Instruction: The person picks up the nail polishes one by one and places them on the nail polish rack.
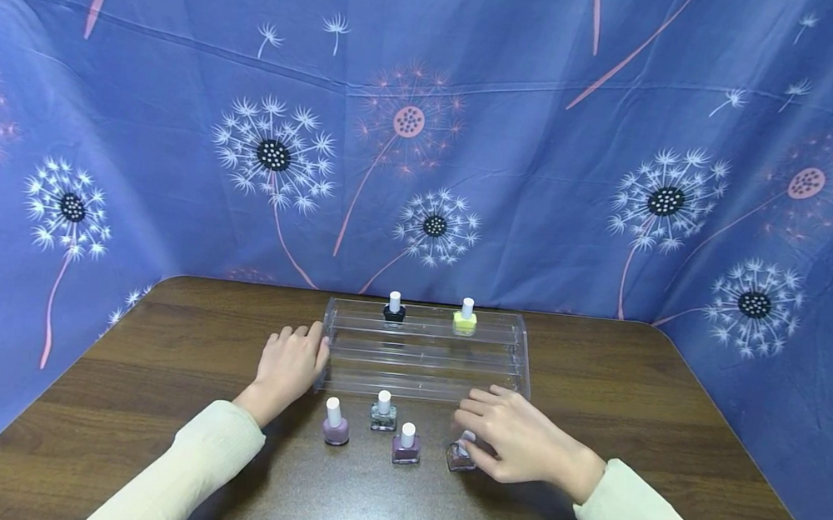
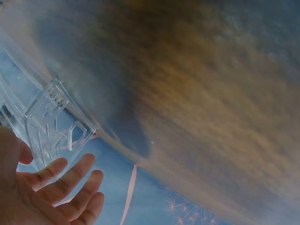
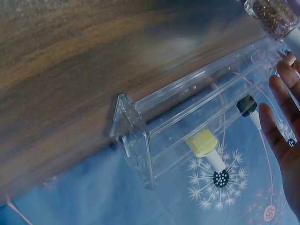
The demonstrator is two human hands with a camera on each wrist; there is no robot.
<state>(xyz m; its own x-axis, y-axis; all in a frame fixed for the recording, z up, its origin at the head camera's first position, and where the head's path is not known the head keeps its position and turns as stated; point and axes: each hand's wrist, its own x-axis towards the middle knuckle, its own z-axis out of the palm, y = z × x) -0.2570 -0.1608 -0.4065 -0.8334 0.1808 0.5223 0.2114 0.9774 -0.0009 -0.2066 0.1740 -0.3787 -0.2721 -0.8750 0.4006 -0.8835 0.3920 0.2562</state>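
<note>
Head view: left hand point(image 1: 289, 362) is resting by the rack point(image 1: 422, 362), fingers spread, right hand point(image 1: 512, 437) covering a bottle point(image 1: 459, 459), pinch unclear, slack hold risking a topple.

On my head feed, the rack point(image 1: 422, 360) sits toward the far side of the desk point(image 1: 602, 370), with the curtain point(image 1: 538, 247) behind. I see two on its back step: the back left bottle point(image 1: 394, 313) and, well apart, the back right bottle point(image 1: 465, 324). Before the rack, left to right, I count the first bottle point(image 1: 336, 430), the second bottle point(image 1: 383, 417) farther back, the third bottle point(image 1: 406, 450) nearer the camera, and the fourth bottle point(image 1: 459, 458) at my right hand point(image 1: 516, 437). My left hand point(image 1: 289, 369) is at the rack's left end.
</note>
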